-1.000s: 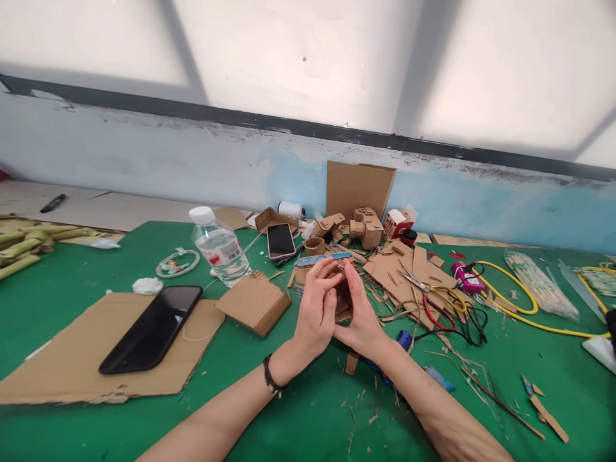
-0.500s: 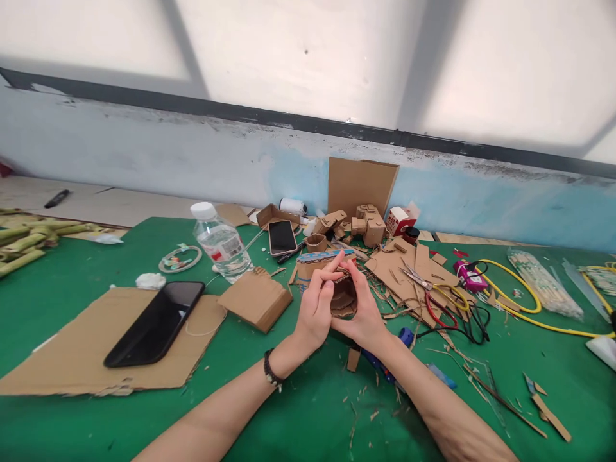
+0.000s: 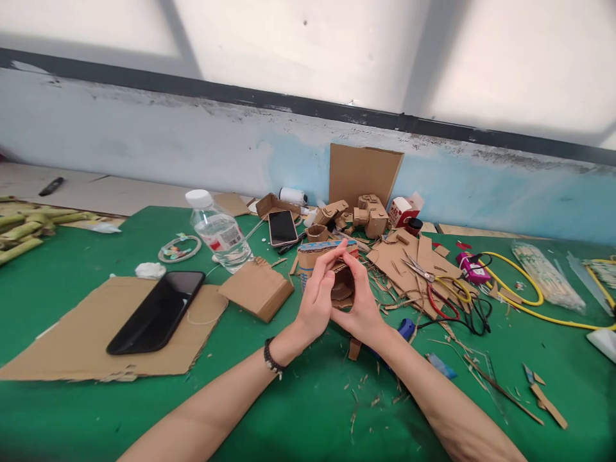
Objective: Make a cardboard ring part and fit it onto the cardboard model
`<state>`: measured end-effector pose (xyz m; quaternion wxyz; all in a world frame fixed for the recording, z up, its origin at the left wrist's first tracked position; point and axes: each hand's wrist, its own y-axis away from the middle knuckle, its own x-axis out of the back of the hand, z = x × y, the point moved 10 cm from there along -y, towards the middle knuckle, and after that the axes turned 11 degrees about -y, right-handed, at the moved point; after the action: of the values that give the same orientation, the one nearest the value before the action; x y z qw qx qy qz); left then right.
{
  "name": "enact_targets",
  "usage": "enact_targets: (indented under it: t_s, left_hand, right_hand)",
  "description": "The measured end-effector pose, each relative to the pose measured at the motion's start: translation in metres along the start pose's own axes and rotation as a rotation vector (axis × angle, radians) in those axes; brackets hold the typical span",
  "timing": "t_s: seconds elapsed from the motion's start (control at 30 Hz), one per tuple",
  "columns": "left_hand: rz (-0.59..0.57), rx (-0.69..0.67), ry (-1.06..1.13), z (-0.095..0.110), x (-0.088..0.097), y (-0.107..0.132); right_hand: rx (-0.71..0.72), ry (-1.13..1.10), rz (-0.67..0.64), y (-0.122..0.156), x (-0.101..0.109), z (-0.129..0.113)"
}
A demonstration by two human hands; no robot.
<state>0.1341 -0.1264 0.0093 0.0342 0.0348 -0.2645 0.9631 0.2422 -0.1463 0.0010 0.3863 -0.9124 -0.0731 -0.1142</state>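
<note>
A short, rounded cardboard tube (image 3: 342,287) sits between my hands, its hollow opening facing me. My left hand (image 3: 314,300) is wrapped along its left side, and my right hand (image 3: 360,303) curves round its right side. The fingertips of both hands meet over the top, and my thumbs come together below. Directly behind is a cardboard piece with blue print (image 3: 310,255), partly covered by my fingers. A blue glue gun (image 3: 407,328) lies under my right wrist, mostly hidden. To the left of my hands rests a flat cardboard box (image 3: 257,289).
Scissors (image 3: 419,269) lie on cardboard scraps (image 3: 392,256) at the right. A water bottle (image 3: 219,231) stands at the left, behind a black phone (image 3: 158,311) on a cardboard sheet (image 3: 72,333). A cardboard camera model (image 3: 373,215) and a second phone (image 3: 282,228) are farther back.
My fingers have closed together more evenly over the top of the tube; the left fingers are straighter. The view has tipped slightly down. The tube stays in both hands.
</note>
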Motion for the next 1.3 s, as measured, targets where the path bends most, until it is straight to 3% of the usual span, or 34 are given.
enact_targets:
  t_s: [0.3,0.4,0.53,0.7,0.8,0.87,0.97,1.13,1.2,1.3]
  left_hand:
    - [-0.048,-0.023,-0.046,0.000,0.001,-0.004]
    - [-0.025,-0.099,-0.160,0.010,0.016,-0.012]
    - [0.144,-0.235,-0.419,0.024,0.053,-0.023]
    - [0.045,-0.129,-0.594,-0.009,0.060,-0.038]
    - [0.080,-0.127,-0.643,-0.021,0.065,-0.041]
    - [0.094,-0.138,-0.676,-0.025,0.066,-0.042]
    - [0.081,-0.143,-0.691,-0.031,0.066,-0.048]
    - [-0.004,-0.111,-0.666,-0.046,0.060,-0.071]
    - [-0.049,-0.057,-0.668,-0.056,0.058,-0.080]
    - [-0.053,0.012,-0.684,-0.063,0.065,-0.090]
  right_hand:
    - [-0.036,-0.010,0.018,0.004,0.001,0.011]
    - [-0.082,-0.039,0.049,0.004,0.006,0.017]
    - [-0.105,-0.062,0.037,0.003,0.009,0.021]
    - [-0.118,-0.121,0.038,0.001,0.011,0.021]
    - [-0.086,-0.154,0.035,-0.004,0.015,0.009]
    - [-0.025,-0.157,0.074,-0.008,0.027,-0.006]
    - [0.008,-0.122,0.246,-0.014,0.065,-0.019]
    - [-0.079,-0.013,0.574,-0.015,0.132,-0.011]
    - [-0.107,0.015,0.614,-0.016,0.143,-0.006]
    - [-0.101,-0.001,0.580,-0.019,0.142,-0.002]
